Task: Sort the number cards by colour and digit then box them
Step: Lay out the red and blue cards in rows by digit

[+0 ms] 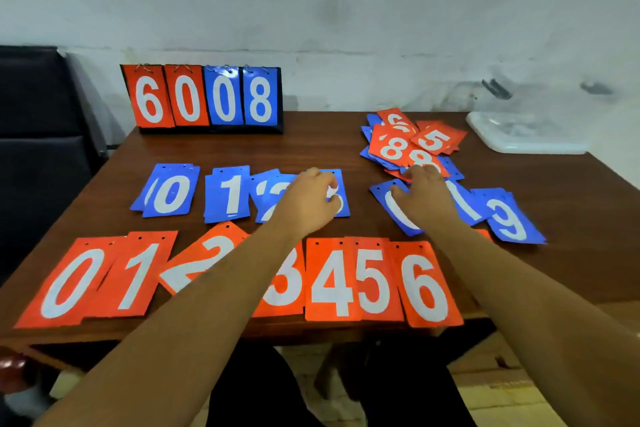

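Red cards 0 to 6 (332,284) lie in a row along the table's near edge. Behind them is a blue row: 0 (169,192), 1 (230,194), 2 (268,191) and a blue 3 card (338,196). My left hand (308,201) lies over the blue 3 card, fingers and thumb curled round it. My right hand (422,198) reaches over a partly hidden blue card (398,218), and its straight fingers touch the near edge of a mixed pile of red and blue cards (394,147). A blue 9 (509,218) and another blue card (464,201) lie to the right.
A flip scoreboard (207,99) reading 6008 stands at the back left of the brown table (311,146). A white plastic box or lid (519,135) sits at the back right corner. A black chair (34,149) stands to the left, and a white wall rises behind.
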The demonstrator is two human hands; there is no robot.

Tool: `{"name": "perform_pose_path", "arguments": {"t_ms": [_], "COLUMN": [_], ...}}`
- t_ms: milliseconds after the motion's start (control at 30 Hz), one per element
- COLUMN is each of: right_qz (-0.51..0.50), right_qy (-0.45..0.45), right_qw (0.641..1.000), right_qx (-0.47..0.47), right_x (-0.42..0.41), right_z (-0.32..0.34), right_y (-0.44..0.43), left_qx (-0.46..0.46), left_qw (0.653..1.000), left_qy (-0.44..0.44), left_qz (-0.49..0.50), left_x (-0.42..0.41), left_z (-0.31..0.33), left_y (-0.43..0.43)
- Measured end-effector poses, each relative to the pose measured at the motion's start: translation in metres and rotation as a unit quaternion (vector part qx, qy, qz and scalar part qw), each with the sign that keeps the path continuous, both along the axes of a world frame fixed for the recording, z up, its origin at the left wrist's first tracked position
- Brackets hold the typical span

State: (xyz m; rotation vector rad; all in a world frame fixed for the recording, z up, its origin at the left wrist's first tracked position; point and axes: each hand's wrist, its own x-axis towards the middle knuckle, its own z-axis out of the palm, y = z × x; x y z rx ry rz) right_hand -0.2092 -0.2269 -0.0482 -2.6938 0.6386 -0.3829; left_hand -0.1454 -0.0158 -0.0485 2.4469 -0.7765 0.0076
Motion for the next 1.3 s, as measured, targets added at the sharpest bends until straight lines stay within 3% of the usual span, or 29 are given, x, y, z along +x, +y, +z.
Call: {"name": "perform_pose_path", "arguments": {"t_ms": [267,467,567,633,733,900,1033,1167,1300], "right_qz": [-0.009,-0.081,-0.104,-0.118,-0.135,-0.169,-0.174,-0.142,-0.145], "right_qy": [0.027,0.049,0.083,0.089,0.066,-0.063,-0.132,-0.248,-0.246], "right_qw": [1.0,0.995,0.99,0.988,0.989,0.969,0.954,0.918,0.858], "right_qx": [0.002,-0.016,-0.042,-0.035,0.016,0.169,0.206,0.276,0.428], "right_x": [0.049,0.086,0.096,0.099,0.103,0.104,0.098,0.085,0.066], "right_z": [-0.012,-0.028,-0.035,-0.037,-0.035,-0.031,-0.018,0.004,0.004], "right_y": [-0.074,-0.113,-0.123,-0.128,-0.135,-0.146,-0.147,-0.133,-0.097], "left_qx": [0.014,0.008,0.058,0.044,-0.008,-0.115,-0.181,-0.232,-0.262], "left_qw": [0.999,0.994,0.994,0.995,0.994,0.982,0.956,0.944,0.928], "left_qy": [0.03,0.083,0.057,0.061,0.083,0.123,0.198,0.2,0.234], "left_qz": [0.034,0.078,0.076,0.066,0.07,0.086,0.116,0.122,0.127], "left_x": [0.093,0.157,0.172,0.177,0.183,0.186,0.184,0.17,0.144], "left_z": [-0.007,-0.028,-0.039,-0.046,-0.051,-0.045,-0.033,-0.024,-0.018], "left_y": [-0.115,-0.186,-0.206,-0.212,-0.209,-0.195,-0.18,-0.157,-0.135]}}
